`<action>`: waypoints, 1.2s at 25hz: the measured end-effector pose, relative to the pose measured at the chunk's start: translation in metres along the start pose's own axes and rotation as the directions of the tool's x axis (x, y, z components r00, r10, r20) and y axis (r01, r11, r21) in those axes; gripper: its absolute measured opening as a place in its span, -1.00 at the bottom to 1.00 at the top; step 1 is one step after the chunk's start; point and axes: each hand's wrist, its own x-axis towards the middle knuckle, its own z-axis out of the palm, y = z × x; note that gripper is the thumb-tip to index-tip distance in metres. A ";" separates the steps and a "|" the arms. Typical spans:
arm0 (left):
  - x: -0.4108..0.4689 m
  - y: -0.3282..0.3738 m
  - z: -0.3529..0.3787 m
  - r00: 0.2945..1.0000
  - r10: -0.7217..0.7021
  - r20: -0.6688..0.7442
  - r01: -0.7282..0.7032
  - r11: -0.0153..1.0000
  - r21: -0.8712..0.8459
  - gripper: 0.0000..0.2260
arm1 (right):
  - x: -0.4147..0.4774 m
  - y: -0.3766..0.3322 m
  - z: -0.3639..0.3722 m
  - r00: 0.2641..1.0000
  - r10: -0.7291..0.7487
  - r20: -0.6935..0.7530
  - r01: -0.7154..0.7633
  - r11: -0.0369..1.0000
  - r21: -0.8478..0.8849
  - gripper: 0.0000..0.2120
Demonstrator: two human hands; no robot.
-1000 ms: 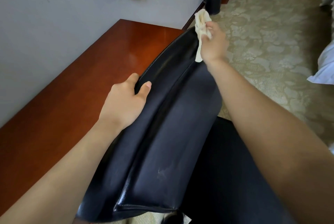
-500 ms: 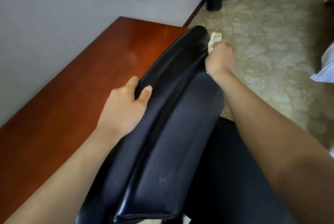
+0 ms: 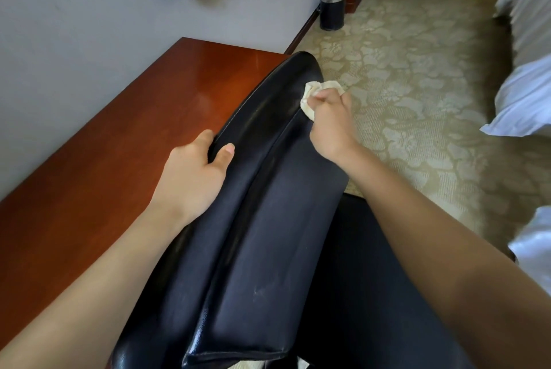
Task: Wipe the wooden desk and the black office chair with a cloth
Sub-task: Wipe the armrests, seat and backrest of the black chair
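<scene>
– While the right hand rubs the crumpled cream cloth along the far top of the black padded office chair back, what might slip?

– Its grip is curled tight round the cloth, so that seems safe. The left hand clamps the chair's top edge, thumb over the front, beside the front edge of the reddish wooden tabletop. If that grip loosens, I reckon the chair could swivel or knock the tabletop.
</scene>
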 end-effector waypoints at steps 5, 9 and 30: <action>-0.001 0.001 -0.001 1.000 0.013 0.000 -0.013 1.000 0.027 -0.81 | -0.036 -0.007 0.004 0.990 -0.136 -0.028 0.137 0.990 0.019 -0.41; -0.002 0.002 -0.001 1.000 0.027 0.012 -0.027 0.998 0.050 -0.71 | -0.065 -0.018 0.014 0.976 -0.213 -0.044 0.216 0.974 0.069 -0.41; -0.005 -0.001 0.000 1.000 0.031 0.004 -0.031 0.999 0.028 -0.59 | -0.080 -0.003 -0.017 0.675 0.736 0.059 -0.389 0.287 0.876 -0.70</action>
